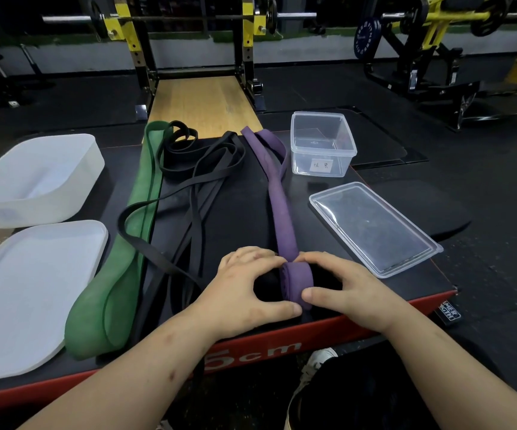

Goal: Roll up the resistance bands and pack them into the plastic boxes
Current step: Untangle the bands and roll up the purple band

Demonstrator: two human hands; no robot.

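Over at ten o'clock on the black platform [238, 218] a white box [33, 178] sits open, and a white lid [24, 299] lies flat just nearer, at eight o'clock. Beside them a green band [120, 259] stretches from twelve down to seven, with a tangle of black bands [195, 181] against its right edge, their loops overlapping. At six o'clock, close to the near edge, the left hand [251, 287] curls thumb and fingers round the left side of a small purple roll [297, 283]. The right hand [353, 290] pinches the same roll from the right, thumb on the near side and fingertips on the far side. The unrolled purple band [279, 206] runs from the roll toward one o'clock. A clear box [322, 144] stands open at two o'clock, just beside the band's far end, and a clear lid [372, 228] lies flat at four o'clock.
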